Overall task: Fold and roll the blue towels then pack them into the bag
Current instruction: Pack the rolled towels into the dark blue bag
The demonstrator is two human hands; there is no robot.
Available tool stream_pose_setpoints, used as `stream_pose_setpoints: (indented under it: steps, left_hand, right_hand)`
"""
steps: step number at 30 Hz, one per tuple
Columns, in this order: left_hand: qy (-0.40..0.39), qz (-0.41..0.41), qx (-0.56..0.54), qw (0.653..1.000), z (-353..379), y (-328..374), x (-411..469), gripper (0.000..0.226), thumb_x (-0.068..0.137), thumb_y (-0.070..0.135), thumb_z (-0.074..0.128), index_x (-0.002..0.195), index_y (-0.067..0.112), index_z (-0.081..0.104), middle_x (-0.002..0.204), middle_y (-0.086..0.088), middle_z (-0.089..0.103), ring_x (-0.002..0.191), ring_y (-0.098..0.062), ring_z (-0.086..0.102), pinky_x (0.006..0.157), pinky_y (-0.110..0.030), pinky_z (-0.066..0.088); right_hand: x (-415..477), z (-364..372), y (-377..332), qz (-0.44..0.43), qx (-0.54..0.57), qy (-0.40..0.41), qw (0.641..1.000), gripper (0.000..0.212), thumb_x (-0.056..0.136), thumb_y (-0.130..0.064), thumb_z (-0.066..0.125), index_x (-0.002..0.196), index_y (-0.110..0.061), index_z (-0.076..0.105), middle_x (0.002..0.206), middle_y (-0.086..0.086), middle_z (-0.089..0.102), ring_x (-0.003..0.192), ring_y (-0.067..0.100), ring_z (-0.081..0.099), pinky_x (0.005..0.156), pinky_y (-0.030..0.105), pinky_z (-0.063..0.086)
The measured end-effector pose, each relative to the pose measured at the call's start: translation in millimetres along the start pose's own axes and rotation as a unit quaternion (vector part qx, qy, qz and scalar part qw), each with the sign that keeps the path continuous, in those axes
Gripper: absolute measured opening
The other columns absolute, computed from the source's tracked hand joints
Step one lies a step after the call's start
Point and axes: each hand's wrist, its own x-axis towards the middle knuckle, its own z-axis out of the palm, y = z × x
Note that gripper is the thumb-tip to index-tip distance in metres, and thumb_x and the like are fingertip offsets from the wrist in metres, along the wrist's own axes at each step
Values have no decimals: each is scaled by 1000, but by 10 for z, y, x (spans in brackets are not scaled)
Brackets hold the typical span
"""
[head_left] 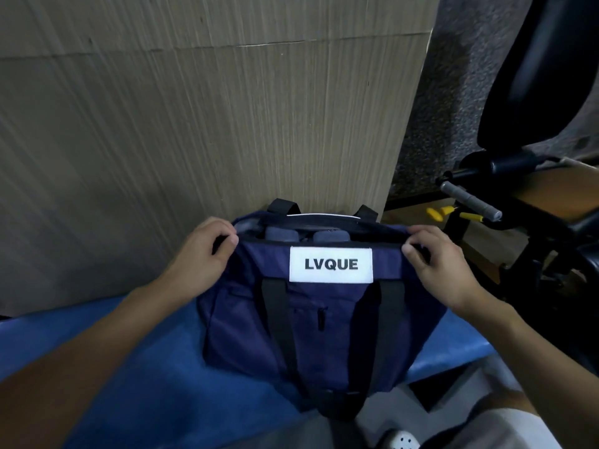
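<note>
A navy bag (327, 328) with black straps and a white LVQUE label stands on a blue padded surface in front of me. Its top is open a little, and the ends of two rolled blue towels (282, 235) (330, 236) show inside, side by side. My left hand (204, 251) pinches the left end of the bag's top edge. At the right end, my right hand (437, 264) grips the same edge. Most of each towel is hidden inside the bag.
The blue padded surface (155, 361) stretches left and toward me. A wood-grain wall panel (227, 108) rises right behind the bag. Black exercise equipment (518, 196) with a grey handle stands close on the right. My shoe (402, 440) shows on the floor below.
</note>
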Motion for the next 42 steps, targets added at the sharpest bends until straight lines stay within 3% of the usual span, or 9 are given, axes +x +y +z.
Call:
stream_pose_setpoints:
  steps: [5, 9, 13, 18, 22, 28, 33, 36, 42]
  left_hand:
    - [51, -62, 13, 997, 6, 67, 193, 15, 95, 15, 59, 83, 9, 65, 109, 3, 52, 95, -9, 54, 90, -19, 43]
    - [25, -98, 32, 994, -74, 55, 323, 18, 95, 20, 58, 81, 19, 68, 84, 4, 69, 83, -16, 65, 81, -42, 55]
    - [10, -124, 123, 985, -57, 196, 417, 13, 92, 23, 58, 81, 30, 59, 96, 2, 66, 97, -27, 63, 90, -48, 50]
    - [-43, 165, 179, 969, 462, 1098, 554, 48, 84, 46, 51, 125, 23, 60, 139, 3, 52, 133, -19, 41, 107, -40, 26]
    - [-157, 194, 208, 946, 1077, 1650, 797, 59, 95, 45, 52, 147, 18, 39, 157, -1, 33, 148, -16, 18, 120, -39, 7]
    - [-242, 178, 266, 916, 1417, 1581, 942, 30, 95, 45, 55, 119, 28, 61, 114, 4, 57, 128, -19, 41, 116, -60, 6]
    - [-210, 151, 240, 936, 1516, 1476, 866, 18, 98, 36, 54, 102, 23, 66, 106, 5, 61, 116, -19, 50, 111, -47, 17]
    - [-210, 140, 250, 935, 1511, 1413, 872, 19, 99, 36, 51, 101, 23, 65, 107, 7, 59, 115, -17, 49, 111, -46, 18]
    - [-228, 124, 264, 929, 1500, 1505, 905, 8, 96, 28, 53, 103, 27, 55, 103, 8, 57, 113, -19, 49, 106, -46, 25]
  right_hand:
    - [208, 16, -104, -4, -7, 59, 998, 12, 93, -23, 62, 98, -15, 69, 123, 5, 63, 118, 27, 56, 100, 55, 41]
    - [318, 24, -156, 15, 3, 37, 999, 15, 95, -27, 61, 99, -15, 68, 122, 6, 64, 119, 25, 56, 97, 47, 45]
    - [391, 30, -234, -12, 29, 61, 998, 13, 94, -23, 62, 97, -13, 68, 111, 6, 64, 103, 22, 59, 89, 44, 50]
    - [390, 103, -255, -24, 51, 64, 996, 11, 91, -19, 67, 93, -10, 71, 114, 3, 59, 102, 15, 57, 90, 36, 48]
    - [372, 52, -239, -41, 65, 45, 996, 7, 87, -15, 70, 90, -10, 73, 116, 6, 59, 107, 14, 56, 93, 32, 45]
    - [274, -97, -46, 5, 118, -22, 993, 5, 86, -12, 72, 89, -11, 75, 110, 3, 57, 107, 9, 55, 89, 3, 34]
    - [230, -51, 254, 75, 126, 42, 988, 19, 90, -14, 66, 107, -22, 66, 115, -3, 58, 112, 15, 57, 100, 32, 44]
    - [174, -130, 442, 216, 158, -44, 963, 38, 94, -15, 62, 131, -22, 56, 130, 4, 52, 111, 18, 56, 90, 32, 49]
    - [119, -63, 434, 244, 306, -43, 919, 18, 91, -4, 63, 109, -6, 62, 83, 8, 65, 63, 13, 57, 61, 25, 47]
